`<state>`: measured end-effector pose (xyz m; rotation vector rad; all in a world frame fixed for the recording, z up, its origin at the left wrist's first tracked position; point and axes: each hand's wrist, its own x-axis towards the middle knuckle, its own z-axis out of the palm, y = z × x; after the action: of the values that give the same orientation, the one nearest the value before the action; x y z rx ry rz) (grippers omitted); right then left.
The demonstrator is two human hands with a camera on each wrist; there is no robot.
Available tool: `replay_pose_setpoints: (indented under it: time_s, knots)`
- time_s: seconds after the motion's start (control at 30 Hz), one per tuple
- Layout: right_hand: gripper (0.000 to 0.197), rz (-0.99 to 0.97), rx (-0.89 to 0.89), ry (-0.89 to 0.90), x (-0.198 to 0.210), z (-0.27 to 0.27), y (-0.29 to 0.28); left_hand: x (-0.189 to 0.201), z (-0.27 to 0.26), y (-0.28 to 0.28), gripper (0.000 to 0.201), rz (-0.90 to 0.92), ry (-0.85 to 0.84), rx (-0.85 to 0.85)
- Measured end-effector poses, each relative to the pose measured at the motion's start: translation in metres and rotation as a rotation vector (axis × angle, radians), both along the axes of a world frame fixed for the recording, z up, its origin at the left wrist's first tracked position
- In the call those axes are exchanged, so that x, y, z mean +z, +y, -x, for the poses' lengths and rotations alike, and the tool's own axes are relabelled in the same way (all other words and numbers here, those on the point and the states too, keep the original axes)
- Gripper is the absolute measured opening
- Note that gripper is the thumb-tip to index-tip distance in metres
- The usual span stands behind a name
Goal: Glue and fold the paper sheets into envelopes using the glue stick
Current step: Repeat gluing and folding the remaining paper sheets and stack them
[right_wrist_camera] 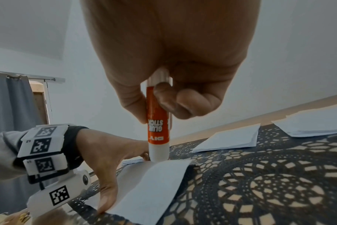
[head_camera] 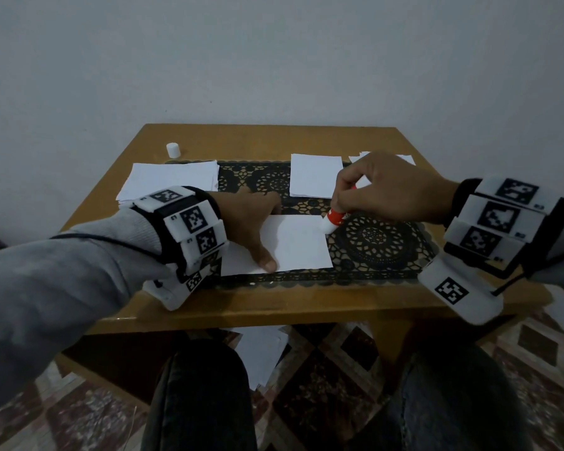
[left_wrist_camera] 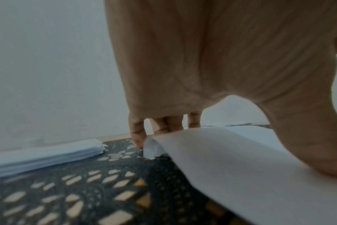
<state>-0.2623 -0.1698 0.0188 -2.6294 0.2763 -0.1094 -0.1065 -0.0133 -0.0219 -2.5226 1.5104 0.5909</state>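
Left hand: the left hand lies spread flat, fingers and thumb pressing the paper sheet onto the black lace mat.
Right hand: the right hand grips the glue stick upright, its tip touching the sheet's far right corner.
Around: a paper stack far left, the white cap behind it, a folded sheet and more sheets far right, all on the wooden table.
Hidden: the glue tip itself; the far-right sheets sit partly behind the right hand.
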Motion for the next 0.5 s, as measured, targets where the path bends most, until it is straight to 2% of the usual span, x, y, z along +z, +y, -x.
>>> replay_pose_setpoints:
  time_s: [0.1, 0.17, 0.2, 0.3, 0.4, 0.5]
  knots:
    - [0.015, -0.006, -0.007, -0.005, -0.002, -0.001, -0.002, -0.001, -0.003, -0.003, 0.057, 0.137, 0.081, 0.001]
    - [0.015, -0.01, -0.004, -0.01, -0.001, -0.001, -0.003, 0.0, -0.005, -0.003, 0.038, 0.249, 0.064, 0.008]
    - [0.015, -0.011, 0.003, -0.015, 0.0, -0.002, -0.003, 0.002, -0.006, -0.001, 0.035, 0.292, 0.066, 0.03]
    - [0.016, -0.006, 0.013, -0.048, 0.002, -0.003, -0.003, 0.012, -0.012, 0.006, 0.048, 0.41, 0.181, 0.065]
    - [0.017, -0.008, 0.022, -0.067, 0.001, -0.006, -0.003, 0.021, -0.015, 0.015, 0.038, 0.423, 0.249, 0.014]
    - [0.018, 0.0, 0.023, -0.089, -0.005, -0.01, -0.001, 0.02, -0.013, 0.019, 0.028, 0.473, 0.266, 0.135]
